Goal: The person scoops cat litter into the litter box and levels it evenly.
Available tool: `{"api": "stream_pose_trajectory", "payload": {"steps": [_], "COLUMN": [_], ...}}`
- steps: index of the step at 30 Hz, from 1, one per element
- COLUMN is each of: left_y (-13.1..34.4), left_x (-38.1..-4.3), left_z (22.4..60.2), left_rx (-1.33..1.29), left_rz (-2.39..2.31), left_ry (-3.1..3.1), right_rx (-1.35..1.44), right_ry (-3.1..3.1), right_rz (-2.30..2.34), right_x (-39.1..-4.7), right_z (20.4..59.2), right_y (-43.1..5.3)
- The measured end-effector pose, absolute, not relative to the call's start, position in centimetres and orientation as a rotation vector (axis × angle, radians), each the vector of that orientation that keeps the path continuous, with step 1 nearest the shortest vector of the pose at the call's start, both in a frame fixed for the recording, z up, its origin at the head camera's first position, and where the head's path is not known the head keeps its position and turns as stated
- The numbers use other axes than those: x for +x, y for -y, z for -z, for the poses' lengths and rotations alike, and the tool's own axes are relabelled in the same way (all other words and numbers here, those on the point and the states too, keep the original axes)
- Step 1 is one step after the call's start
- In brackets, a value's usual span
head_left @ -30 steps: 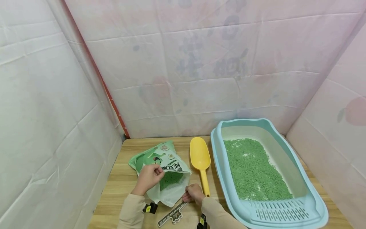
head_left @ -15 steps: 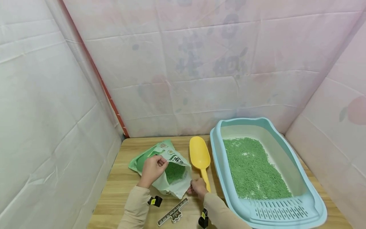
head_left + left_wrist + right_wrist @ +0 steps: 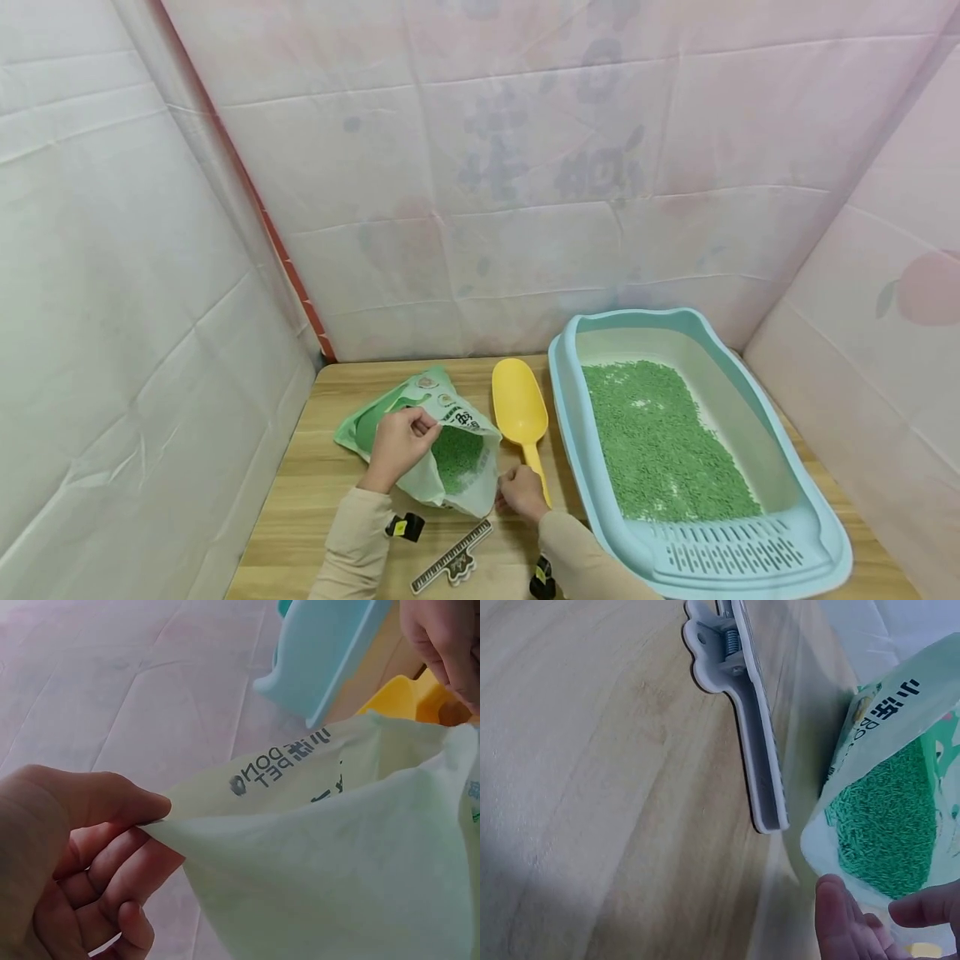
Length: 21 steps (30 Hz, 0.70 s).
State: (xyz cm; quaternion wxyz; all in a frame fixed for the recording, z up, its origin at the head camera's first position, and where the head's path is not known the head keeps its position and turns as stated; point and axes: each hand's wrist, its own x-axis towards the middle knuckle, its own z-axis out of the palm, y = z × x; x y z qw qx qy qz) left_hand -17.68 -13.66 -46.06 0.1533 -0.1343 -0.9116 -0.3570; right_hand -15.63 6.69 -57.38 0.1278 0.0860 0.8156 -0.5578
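Observation:
My left hand pinches the rim of a green and white bag between thumb and fingers, lifting that edge. The bag lies on its side with its mouth gaping toward me, and green cat litter pellets show inside. At the mouth's right corner is my right hand; in the right wrist view its thumb and forefinger stand apart right by the bag's edge. A long sealing clip with a piano-key pattern lies in front of the bag; its spring shows in the right wrist view.
A yellow scoop lies right of the bag, its handle end beside my right hand. Farther right stands a blue litter box with green pellets spread inside. Printed cloth walls enclose the wooden table at the back and sides.
The bag's mouth has swung right and away from me, gaping wider, with my left hand lifting its rim. My right hand has moved slightly away from me, and its fingers now stand apart.

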Motion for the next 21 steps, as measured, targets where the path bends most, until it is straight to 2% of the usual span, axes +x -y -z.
{"api": "stream_pose_trajectory", "payload": {"steps": [17, 21], "left_y": [13.7, 13.7], "left_x": [-17.6, -17.6], "left_z": [46.1, 46.2], "left_rx": [-0.384, -0.38], "left_rz": [1.063, 1.063], "left_ry": [2.608, 2.617], "right_rx": [0.058, 0.093], "right_ry": [-3.029, -3.216], "right_rz": [1.114, 0.904], "right_x": [-15.5, -15.5], "right_z": [56.4, 56.4], "right_y": [-7.7, -7.8]}}
